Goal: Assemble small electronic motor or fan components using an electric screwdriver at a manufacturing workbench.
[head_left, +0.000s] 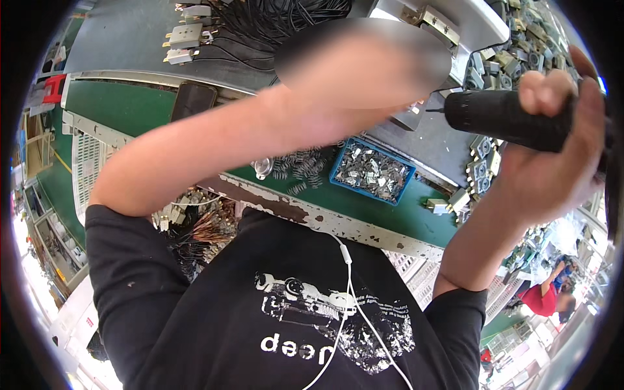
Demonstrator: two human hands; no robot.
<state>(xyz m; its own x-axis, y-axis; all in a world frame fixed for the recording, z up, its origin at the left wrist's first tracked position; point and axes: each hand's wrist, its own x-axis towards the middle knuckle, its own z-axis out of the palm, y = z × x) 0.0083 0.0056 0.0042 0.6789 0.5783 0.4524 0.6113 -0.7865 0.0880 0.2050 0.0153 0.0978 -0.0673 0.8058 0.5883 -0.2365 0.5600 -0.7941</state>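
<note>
My right hand [539, 172] is wrapped round a black electric screwdriver [484, 112], held nearly level at the right. Its thin bit points left, towards my left hand [364, 71], which reaches across the bench from the left. A blur covers the left hand's fingers, so their grip is hidden. Just below that hand, part of a small metal piece [411, 118] shows near the bit. Behind the left hand stands a light metal fixture [489, 29] with a block-shaped part [441, 25] on it.
A blue tray [333, 177] of small metal pieces stands on the green bench, with loose coil springs [302, 166] beside it. Black cables [260, 29] with box-shaped connectors [186, 36] lie at the far left. Many similar blocks [530, 45] are heaped at the far right.
</note>
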